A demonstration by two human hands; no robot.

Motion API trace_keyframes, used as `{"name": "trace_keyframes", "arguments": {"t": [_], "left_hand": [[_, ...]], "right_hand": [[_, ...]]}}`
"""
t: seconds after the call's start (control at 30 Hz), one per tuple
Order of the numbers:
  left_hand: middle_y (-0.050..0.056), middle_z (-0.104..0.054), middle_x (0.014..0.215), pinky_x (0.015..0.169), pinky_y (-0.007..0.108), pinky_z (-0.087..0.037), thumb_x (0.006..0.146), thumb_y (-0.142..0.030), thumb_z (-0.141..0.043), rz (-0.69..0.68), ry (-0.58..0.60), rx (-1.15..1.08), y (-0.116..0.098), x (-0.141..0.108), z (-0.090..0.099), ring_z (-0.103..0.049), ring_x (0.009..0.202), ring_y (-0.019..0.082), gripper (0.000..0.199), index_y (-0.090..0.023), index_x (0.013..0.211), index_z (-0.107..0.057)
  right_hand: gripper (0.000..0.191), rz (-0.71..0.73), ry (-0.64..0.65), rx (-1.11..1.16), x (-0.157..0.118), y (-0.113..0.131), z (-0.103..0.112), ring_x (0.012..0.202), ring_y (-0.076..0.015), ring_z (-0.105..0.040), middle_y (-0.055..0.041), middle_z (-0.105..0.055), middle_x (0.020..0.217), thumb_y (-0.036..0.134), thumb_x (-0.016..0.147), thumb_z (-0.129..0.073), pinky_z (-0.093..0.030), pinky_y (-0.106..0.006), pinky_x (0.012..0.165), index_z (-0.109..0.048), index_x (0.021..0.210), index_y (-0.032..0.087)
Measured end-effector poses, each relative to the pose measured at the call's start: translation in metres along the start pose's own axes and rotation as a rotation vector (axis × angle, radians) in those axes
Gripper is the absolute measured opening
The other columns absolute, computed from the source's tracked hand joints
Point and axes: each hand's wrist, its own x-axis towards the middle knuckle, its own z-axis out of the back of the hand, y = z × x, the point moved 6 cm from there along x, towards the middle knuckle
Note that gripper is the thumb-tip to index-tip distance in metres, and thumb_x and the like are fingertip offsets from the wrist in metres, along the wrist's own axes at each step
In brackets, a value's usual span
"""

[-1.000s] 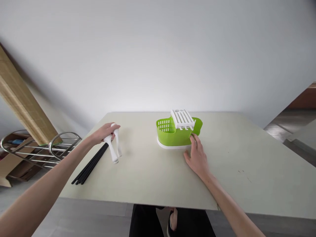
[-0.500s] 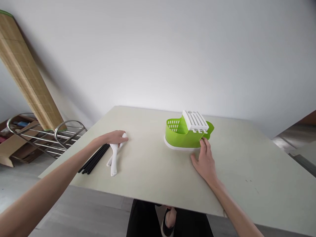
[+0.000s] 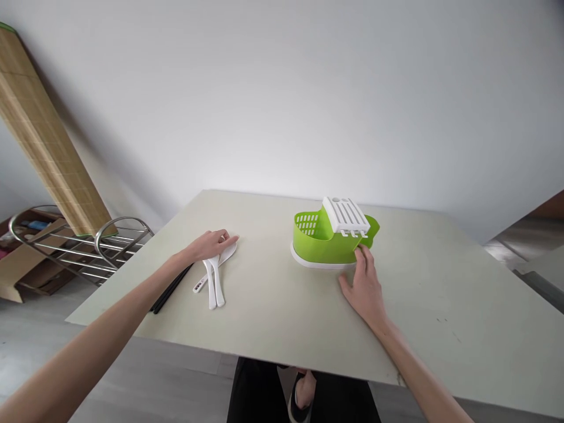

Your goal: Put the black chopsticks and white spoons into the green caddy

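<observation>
My left hand is on the left side of the table, its fingers closed over the upper ends of two white spoons, whose handles point toward me. Another white spoon lies slantwise underneath, with dark print on its handle. Black chopsticks lie under and beside my left forearm, partly hidden. Toward the right stands a green utensil caddy with a white base and a white slotted top with small hooks. My right hand touches its front right side with the fingertips, thumb spread apart on the table.
The pale table meets a white wall at the back. Left of it on the floor are a metal rack, a cardboard box and a leaning rolled bamboo mat. My legs are below the front edge.
My left hand has shifted slightly right along with the white spoons, whose handles now fan apart, showing the printed one. My right hand stays at the caddy.
</observation>
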Motion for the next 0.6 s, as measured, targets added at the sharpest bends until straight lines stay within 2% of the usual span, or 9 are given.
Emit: {"name": "trace_keyframes", "arguments": {"t": [0.13, 0.27, 0.37, 0.5, 0.6], "left_hand": [[0.004, -0.073, 0.085, 0.075, 0.032, -0.044, 0.093, -0.071, -0.041, -0.096, -0.108, -0.026, -0.001, -0.002, 0.002, -0.065, 0.079, 0.023, 0.050, -0.026, 0.089, -0.062], [0.003, -0.073, 0.083, 0.074, 0.031, -0.045, 0.094, -0.066, -0.041, -0.054, -0.174, -0.067, 0.007, -0.007, 0.001, -0.065, 0.076, 0.022, 0.045, -0.026, 0.090, -0.060], [0.003, -0.073, 0.078, 0.077, 0.031, -0.048, 0.095, -0.062, -0.043, -0.031, -0.304, -0.118, 0.004, -0.014, 0.005, -0.066, 0.076, 0.022, 0.040, -0.025, 0.091, -0.058], [0.006, -0.074, 0.088, 0.081, 0.031, -0.050, 0.096, -0.056, -0.043, 0.007, -0.536, -0.236, -0.015, -0.021, 0.022, -0.069, 0.089, 0.022, 0.036, -0.024, 0.091, -0.056], [0.006, -0.072, 0.089, 0.077, 0.029, -0.050, 0.098, -0.052, -0.042, -0.005, -0.653, -0.292, -0.047, -0.020, 0.037, -0.066, 0.085, 0.020, 0.034, -0.022, 0.091, -0.057]], "right_hand": [[0.075, 0.007, -0.009, 0.007, 0.000, 0.000, -0.001, 0.149, -0.0365, -0.039, -0.0190, -0.033, 0.165, 0.027, 0.095, -0.051, -0.054, -0.056, 0.103, -0.021, 0.163, 0.020], [0.074, 0.025, -0.013, 0.020, 0.000, -0.002, -0.003, 0.149, -0.0360, -0.039, -0.0186, -0.033, 0.165, 0.026, 0.096, -0.049, -0.055, -0.055, 0.103, -0.019, 0.164, 0.021], [0.074, 0.023, -0.021, 0.030, 0.000, -0.002, -0.004, 0.148, -0.0359, -0.040, -0.0183, -0.033, 0.164, 0.027, 0.096, -0.049, -0.056, -0.055, 0.101, -0.019, 0.164, 0.023], [0.073, 0.025, -0.025, 0.043, 0.000, -0.001, -0.003, 0.148, -0.0368, -0.040, -0.0182, -0.033, 0.165, 0.026, 0.097, -0.049, -0.056, -0.055, 0.100, -0.020, 0.164, 0.022], [0.072, 0.016, -0.020, 0.047, 0.000, -0.001, -0.004, 0.148, -0.0370, -0.041, -0.0182, -0.034, 0.165, 0.024, 0.097, -0.048, -0.056, -0.056, 0.101, -0.020, 0.164, 0.022]]}}
